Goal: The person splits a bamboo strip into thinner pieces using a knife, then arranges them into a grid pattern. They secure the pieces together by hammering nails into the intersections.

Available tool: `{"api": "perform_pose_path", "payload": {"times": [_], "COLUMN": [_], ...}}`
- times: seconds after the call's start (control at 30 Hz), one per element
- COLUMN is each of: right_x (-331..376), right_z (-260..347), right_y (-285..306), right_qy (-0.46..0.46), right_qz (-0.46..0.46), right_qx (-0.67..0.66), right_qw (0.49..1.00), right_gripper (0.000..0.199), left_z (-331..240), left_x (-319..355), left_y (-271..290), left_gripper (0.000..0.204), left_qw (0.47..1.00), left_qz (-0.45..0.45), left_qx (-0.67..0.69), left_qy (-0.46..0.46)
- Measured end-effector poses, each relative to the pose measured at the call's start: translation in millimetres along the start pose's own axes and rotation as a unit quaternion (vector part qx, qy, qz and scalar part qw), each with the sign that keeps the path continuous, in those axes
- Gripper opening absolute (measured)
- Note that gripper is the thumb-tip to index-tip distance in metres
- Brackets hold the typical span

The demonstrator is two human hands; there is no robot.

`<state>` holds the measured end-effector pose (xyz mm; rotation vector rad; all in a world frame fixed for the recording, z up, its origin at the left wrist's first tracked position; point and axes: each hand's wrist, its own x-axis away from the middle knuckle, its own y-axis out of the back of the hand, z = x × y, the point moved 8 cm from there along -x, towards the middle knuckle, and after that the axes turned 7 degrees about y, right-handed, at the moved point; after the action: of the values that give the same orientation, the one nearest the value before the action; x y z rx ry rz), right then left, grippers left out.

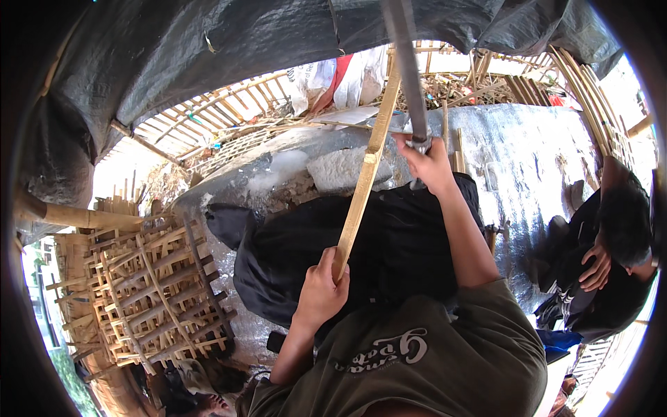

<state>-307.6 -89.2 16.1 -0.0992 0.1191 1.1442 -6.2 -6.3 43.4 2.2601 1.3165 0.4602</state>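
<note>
My left hand (322,295) is closed round the near end of a long split bamboo strip (360,191). The strip slants up and away, a little to the right, with a raised node partway along it. In my right hand (432,167) is the handle of a machete (408,76), its long dark blade pointing up beside the strip's far part. Whether the blade touches the strip I cannot tell. Black cloth (403,236) covers my lap below both hands. Beyond it lies a rough grey stone block (342,170).
A bamboo lattice stack (149,292) stands at left. A seated person (615,236) in dark clothes is close on the right. A hammer-like tool (493,235) sits beside my right forearm. Silvery sheeting (535,146) covers the ground; a dark tarp (243,48) hangs overhead.
</note>
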Motion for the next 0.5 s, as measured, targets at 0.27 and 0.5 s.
{"api": "perform_pose_path", "payload": {"times": [0.27, 0.5], "right_x": [-12.4, 2.5], "right_z": [0.7, -30.7], "right_y": [7.6, 7.3], "right_qy": [-0.1, -0.147], "right_qz": [-0.088, -0.052], "right_qx": [-0.176, -0.202], "right_qw": [0.975, 0.967], "right_gripper": [0.025, 0.012], "left_z": [24.5, 21.6], "left_x": [24.9, 21.0], "left_y": [-4.1, -6.6], "left_gripper": [0.031, 0.032], "left_qw": [0.996, 0.987], "left_qz": [0.019, 0.105], "left_qx": [-0.082, -0.119], "left_qy": [0.023, 0.027]}}
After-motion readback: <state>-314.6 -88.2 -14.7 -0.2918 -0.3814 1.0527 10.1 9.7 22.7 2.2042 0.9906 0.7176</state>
